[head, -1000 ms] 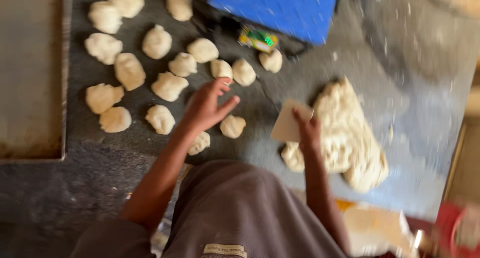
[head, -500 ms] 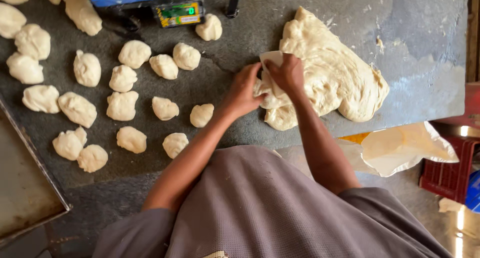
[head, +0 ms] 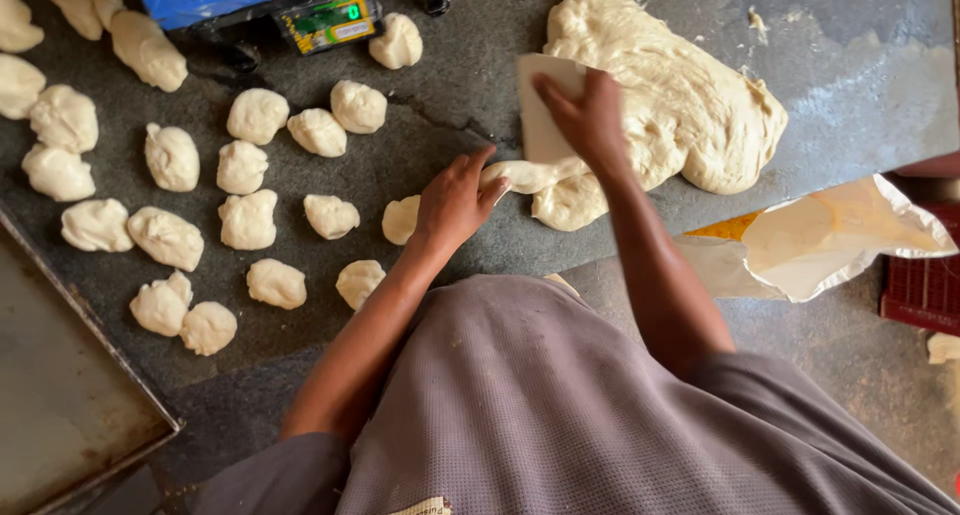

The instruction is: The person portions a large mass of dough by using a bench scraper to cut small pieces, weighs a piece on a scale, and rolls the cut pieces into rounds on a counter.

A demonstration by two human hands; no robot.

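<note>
Since half a second ago the left hand (head: 455, 203) has drawn back off the scraper and now rests its fingertips on the end of a strip of dough (head: 525, 175), while the right hand (head: 590, 120) has pushed the scraper (head: 545, 105) further up against the big dough mass (head: 680, 95).

One large mass of dough lies on the counter; about twenty-one cut lumps (head: 250, 220) are spread to its left — one of them, a single lump (head: 397, 42), sits just beside the scale (head: 255, 0). There is one scraper, one scale, one metal tray (head: 60, 405).

The right hand is closed over the pale, flat scraper, fingers spread on its face, pressing its edge down where the strip joins the mass. The left hand is loosely open, fingers only touching the strip — nothing grasped.

The counter (head: 850, 85) is dark grey stone, dusted with flour. A crumpled pale bag (head: 840, 240) and a red crate (head: 925, 290) sit past its edge.
</note>
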